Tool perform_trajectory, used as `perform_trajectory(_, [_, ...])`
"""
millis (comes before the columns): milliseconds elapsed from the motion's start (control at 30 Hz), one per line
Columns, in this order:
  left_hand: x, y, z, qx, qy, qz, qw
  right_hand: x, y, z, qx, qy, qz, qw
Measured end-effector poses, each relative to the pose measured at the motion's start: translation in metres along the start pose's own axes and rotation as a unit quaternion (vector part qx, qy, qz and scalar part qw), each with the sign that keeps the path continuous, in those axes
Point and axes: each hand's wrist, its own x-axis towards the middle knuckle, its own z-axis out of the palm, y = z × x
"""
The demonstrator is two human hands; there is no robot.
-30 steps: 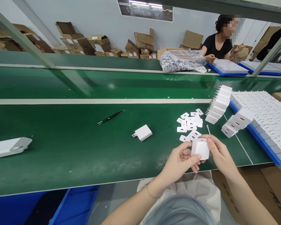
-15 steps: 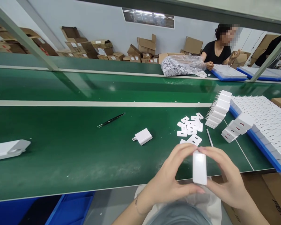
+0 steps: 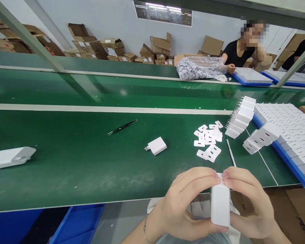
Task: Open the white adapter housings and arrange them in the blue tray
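The left hand [image 3: 180, 205] and the right hand [image 3: 258, 205] jointly hold a smooth white rectangular plastic block [image 3: 220, 207], their fingers [image 3: 197, 179] arched partway open, with fingertips against its far end and thumbs near its lower end. The block is held at the near edge of the green, smooth surface [image 3: 91, 173], over the person's lap. Beyond it lie a loose pile of thin white slotted plates [image 3: 208, 138], a slim white pen-like stick [image 3: 230, 152] and, farther left, a white pronged plug adapter [image 3: 158, 146].
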Motion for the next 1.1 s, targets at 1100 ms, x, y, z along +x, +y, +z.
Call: perform_trajectory(1100, [-0.008,-0.038,0.036,0.235,-0.024,0.131,0.963,-0.009,0.017,-0.025,0.174,0.025,0.281,0.944])
